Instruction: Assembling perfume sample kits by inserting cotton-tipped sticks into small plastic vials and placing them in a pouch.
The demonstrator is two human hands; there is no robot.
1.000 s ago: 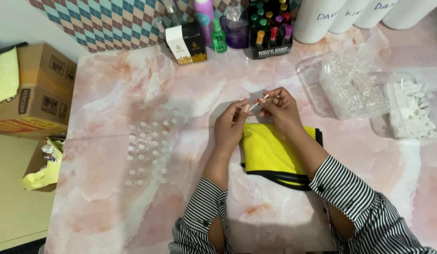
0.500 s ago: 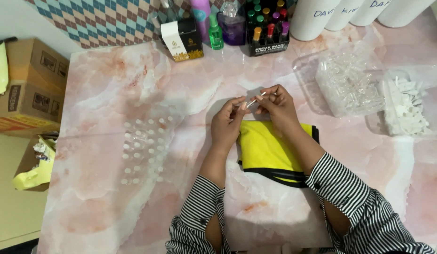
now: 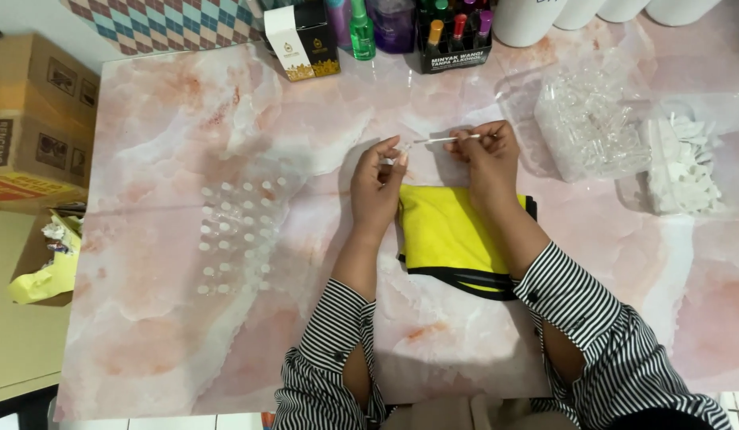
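Alignment ran left to right: a thin clear tube point(image 3: 439, 140) lay level between both hands above the yellow cloth point(image 3: 449, 235). The right hand point(image 3: 487, 151) pinched its right end; the left hand point(image 3: 379, 179) pinched something small, too tiny to identify, at its left tip.

left hand point(image 3: 377, 181): I see it raised mid-frame, fingers curled inward, thumb and forefinger tips pinched together at the top, back of hand toward camera.
right hand point(image 3: 487, 153): just beside the left, a little further forward, fingers bunched in a pinch pointing left, knuckles up.
hands relation: close, fingertips near each other, not touching.
left forearm: bare from wrist to striped black-and-white sleeve cuff point(image 3: 334, 334), angled up and slightly right.
right forearm: bare, runs diagonally up-left from striped cuff point(image 3: 562, 279).
elbows: bent, at bottom edge.
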